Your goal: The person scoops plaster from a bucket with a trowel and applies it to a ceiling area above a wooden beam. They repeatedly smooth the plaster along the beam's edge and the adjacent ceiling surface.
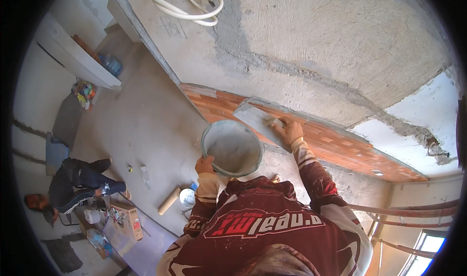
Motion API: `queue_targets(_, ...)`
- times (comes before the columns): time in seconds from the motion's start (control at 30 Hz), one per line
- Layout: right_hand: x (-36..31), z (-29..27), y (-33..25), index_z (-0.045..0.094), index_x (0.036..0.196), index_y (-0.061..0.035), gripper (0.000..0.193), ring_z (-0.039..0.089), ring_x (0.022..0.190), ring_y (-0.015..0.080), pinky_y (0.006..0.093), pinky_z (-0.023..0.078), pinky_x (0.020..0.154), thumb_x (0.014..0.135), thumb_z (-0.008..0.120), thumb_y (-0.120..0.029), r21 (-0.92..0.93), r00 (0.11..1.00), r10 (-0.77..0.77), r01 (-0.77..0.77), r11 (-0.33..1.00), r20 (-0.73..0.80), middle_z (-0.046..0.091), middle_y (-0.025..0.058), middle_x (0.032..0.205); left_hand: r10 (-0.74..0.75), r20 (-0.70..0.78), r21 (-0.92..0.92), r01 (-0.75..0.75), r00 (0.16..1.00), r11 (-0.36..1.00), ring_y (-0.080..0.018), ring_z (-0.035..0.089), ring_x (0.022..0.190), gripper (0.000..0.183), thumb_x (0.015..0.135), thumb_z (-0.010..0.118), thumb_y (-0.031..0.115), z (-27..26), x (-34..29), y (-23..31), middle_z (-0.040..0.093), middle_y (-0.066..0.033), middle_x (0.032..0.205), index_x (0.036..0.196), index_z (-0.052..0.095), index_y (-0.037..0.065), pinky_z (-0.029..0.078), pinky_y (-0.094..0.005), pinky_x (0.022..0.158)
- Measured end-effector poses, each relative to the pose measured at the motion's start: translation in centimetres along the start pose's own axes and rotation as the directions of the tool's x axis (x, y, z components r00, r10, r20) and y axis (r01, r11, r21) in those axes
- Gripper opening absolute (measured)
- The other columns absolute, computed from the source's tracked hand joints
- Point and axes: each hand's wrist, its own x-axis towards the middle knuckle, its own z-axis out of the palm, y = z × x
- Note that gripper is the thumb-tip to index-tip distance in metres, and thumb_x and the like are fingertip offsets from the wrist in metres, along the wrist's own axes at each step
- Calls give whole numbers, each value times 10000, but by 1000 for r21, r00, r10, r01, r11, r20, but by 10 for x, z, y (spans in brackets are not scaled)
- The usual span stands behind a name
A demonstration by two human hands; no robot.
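My left hand [205, 165] grips the rim of a round bucket [228, 129] on its near left side. The bucket is tipped toward the wall, and grey, wet-looking mortar [236, 152] lies inside. My right hand [290, 130] is closed around the handle of a flat rectangular plastering trowel [254, 119]. The trowel's blade lies against or very close to a strip of exposed orange brick [335, 140] in the wall, just beyond the bucket. A ragged grey edge of mortar runs along the strip's upper border near the blade.
A coiled white hose [194, 16] hangs on the rough plastered wall [311, 37]. Reddish pipes or poles [408, 211] cross at the right. On the left, another person [73, 186] bends beside a cardboard box [127, 221]. A white pail [188, 197] and a clear bottle [145, 176] are on the floor.
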Motion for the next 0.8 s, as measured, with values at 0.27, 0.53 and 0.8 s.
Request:
queue_targets(0.27,47,28,-11,702,1015,-27,528,668,841,345,390,510,779,810,647,-510,68,999,34,-35,997,28,693,198,913,82,-84,195,-65,993,979,-161,447,568,182,640,691,119,-44,1,-19,513,-42,635,678,554,5,391,-357,517)
queue_targets(0.53,71,24,-38,701,978,-4,520,658,874,354,401,505,801,807,633,-491,66,984,119,-129,989,130,682,221,917,116,-135,470,-40,984,882,-204,483,602,247,653,682,187,-77,0,-17,557,-89,664,725,583,-28,414,-385,569)
queue_targets(0.8,75,10,-11,721,864,20,499,674,763,323,388,517,741,814,632,-468,178,960,245,-267,947,138,687,203,772,124,-103,388,-75,987,919,-232,508,621,271,660,670,207,-73,0,-26,578,-112,692,760,602,-36,432,-405,593)
